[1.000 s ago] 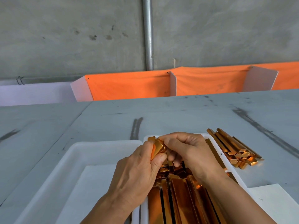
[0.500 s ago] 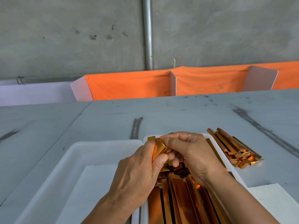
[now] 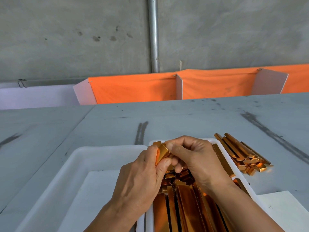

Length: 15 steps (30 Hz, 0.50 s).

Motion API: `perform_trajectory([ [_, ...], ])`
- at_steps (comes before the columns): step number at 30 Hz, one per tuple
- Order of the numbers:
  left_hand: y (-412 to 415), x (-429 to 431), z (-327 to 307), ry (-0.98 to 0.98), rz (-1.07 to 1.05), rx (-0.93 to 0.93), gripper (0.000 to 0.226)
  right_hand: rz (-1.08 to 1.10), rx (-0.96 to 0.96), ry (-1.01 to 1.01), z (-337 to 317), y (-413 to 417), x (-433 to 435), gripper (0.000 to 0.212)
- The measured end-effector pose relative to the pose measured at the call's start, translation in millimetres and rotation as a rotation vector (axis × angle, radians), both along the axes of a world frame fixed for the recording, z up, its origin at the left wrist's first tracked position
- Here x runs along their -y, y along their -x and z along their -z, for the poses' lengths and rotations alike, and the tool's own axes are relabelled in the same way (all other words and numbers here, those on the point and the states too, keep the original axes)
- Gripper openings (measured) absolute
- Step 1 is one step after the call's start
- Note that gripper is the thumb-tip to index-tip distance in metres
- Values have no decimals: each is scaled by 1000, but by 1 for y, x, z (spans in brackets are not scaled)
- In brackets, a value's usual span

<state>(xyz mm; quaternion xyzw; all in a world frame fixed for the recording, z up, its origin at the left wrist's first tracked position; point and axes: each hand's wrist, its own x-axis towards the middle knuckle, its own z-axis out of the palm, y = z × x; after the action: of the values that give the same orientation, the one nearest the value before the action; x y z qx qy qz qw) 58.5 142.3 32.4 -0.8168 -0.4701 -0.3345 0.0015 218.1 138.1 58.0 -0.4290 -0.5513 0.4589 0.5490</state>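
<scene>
Above the right tray (image 3: 211,140), one gold strip (image 3: 163,152) is pinched by both the left hand (image 3: 140,178) and the right hand (image 3: 195,158). Its long axis points away from the person, far end raised. The left tray (image 3: 93,158) makes two trays, and one loose pile (image 3: 242,154) lies on the table (image 3: 184,118).

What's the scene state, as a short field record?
left hand: pinches gold foil strip
right hand: pinches the same strip's top end
right tray: flat gold strips inside
left tray: white sheet inside
table: pile of folded gold strips, right of the right tray
</scene>
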Motion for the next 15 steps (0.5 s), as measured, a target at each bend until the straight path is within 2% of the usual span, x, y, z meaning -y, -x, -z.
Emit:
perform_trajectory([
  [4, 0, 1, 0, -14, -16, -6, 43, 16, 12, -25, 1, 1, 1, 23],
  [10, -1, 1, 0, 3, -8, 53, 46, 93, 116, -174, 3, 5, 5, 21],
  [13, 0, 0, 0, 0, -27, 69, 42, 108, 146, -205, 7, 8, 4, 14],
  [15, 0, 0, 0, -3, -40, 66, 43, 108, 172, -215, 8, 8, 3, 19],
])
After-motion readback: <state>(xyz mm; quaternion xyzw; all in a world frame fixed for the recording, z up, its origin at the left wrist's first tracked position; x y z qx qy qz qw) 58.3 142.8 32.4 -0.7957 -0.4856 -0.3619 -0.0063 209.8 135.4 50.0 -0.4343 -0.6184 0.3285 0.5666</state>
